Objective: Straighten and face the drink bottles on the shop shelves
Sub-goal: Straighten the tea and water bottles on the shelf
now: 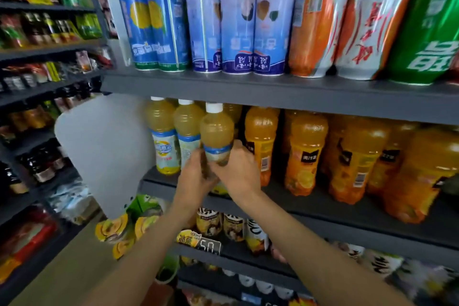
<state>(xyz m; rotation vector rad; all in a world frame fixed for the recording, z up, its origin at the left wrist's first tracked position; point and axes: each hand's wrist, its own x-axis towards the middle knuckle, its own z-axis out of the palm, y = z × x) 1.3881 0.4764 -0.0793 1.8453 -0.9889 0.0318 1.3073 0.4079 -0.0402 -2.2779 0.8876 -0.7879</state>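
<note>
A pale yellow drink bottle point(216, 131) with a white cap and a blue-edged label stands at the front of the middle shelf point(323, 204). My left hand point(196, 176) grips its lower body from the left. My right hand point(237, 169) grips it from the right, thumb across the label. Two matching yellow bottles point(162, 136) stand just left of it, labels facing out. To the right, several orange juice bottles point(305, 151) stand in a row, some labels turned sideways.
The upper shelf point(223, 88) carries tall blue cans point(238, 22), orange-and-white cans point(367, 32) and a green can. A white end panel point(104, 151) hangs at the shelf's left end. Lower shelves hold small bottles and a price tag point(210, 246). Another shelving unit stands at the left.
</note>
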